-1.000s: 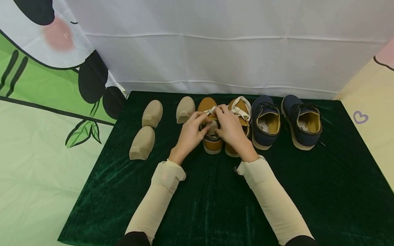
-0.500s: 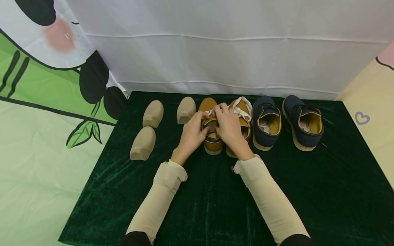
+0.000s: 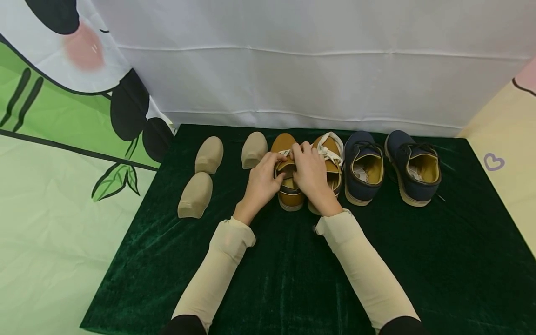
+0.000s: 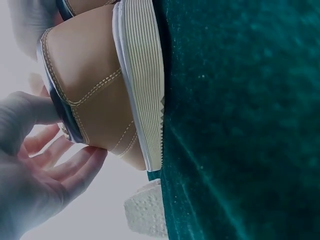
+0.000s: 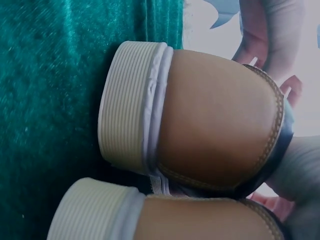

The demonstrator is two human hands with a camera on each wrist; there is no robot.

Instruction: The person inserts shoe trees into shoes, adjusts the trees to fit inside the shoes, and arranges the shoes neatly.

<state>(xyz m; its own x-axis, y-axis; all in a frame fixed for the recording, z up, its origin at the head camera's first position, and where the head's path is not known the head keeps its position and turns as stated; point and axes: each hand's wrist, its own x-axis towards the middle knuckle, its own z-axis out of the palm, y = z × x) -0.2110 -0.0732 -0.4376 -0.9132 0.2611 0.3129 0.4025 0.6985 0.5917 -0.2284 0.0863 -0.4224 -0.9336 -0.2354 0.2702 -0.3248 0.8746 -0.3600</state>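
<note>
Two brown shoes with white laces stand side by side, toes away from me. Both hands are at the left brown shoe. My left hand holds its left side, the thumb over the collar and the fingers along the outside, as the left wrist view shows at the heel. My right hand grips the collar from the other side, its thumb at the opening, and partly covers the right brown shoe. The inside of the held shoe looks dark toward the toe.
Beige toe-shaped shoe inserts lie to the left: one at the back, one nearer, and another beside the brown shoes. On the right stand two navy shoes. Dark green velvet covers the table, with a white cloth behind.
A beige piece that showed in the left brown shoe's opening has gone from sight toward the toe. The hands have stayed at the collar with only slight shifts.
</note>
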